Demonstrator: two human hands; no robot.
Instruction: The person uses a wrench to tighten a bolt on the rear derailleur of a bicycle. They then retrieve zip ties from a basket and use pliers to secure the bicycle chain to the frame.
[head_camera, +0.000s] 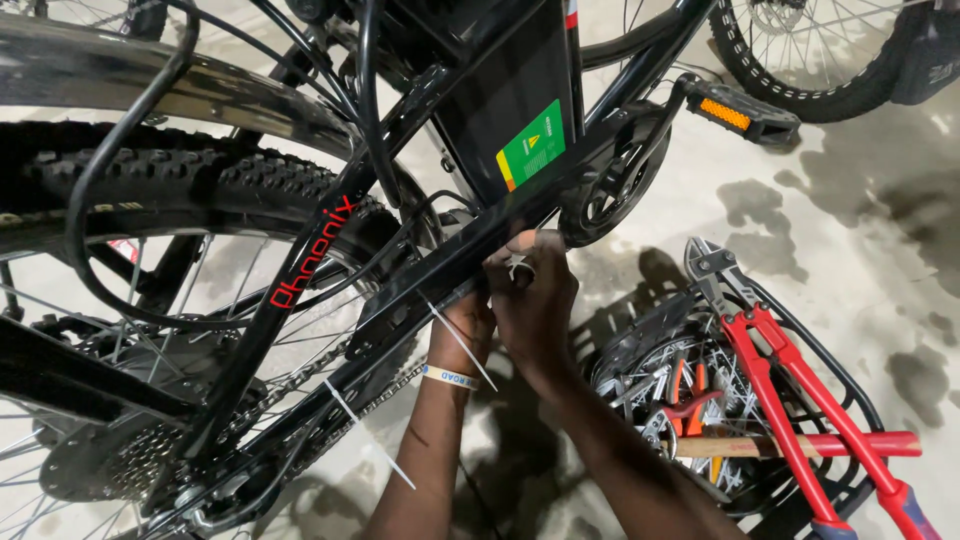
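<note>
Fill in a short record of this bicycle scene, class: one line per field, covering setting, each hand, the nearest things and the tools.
Setting: stained pale concrete floor
Main thing: black metal bicycle frame, seen from close above
Left hand: under the frame tube, wrist wearing a white band
Right hand: fingertips at a white plastic cable tie on the tube
Other ties: white plastic tails sticking out along the tube
Tools: red-handled bolt cutters across a black wire basket
Also: black pedal with orange reflector
</note>
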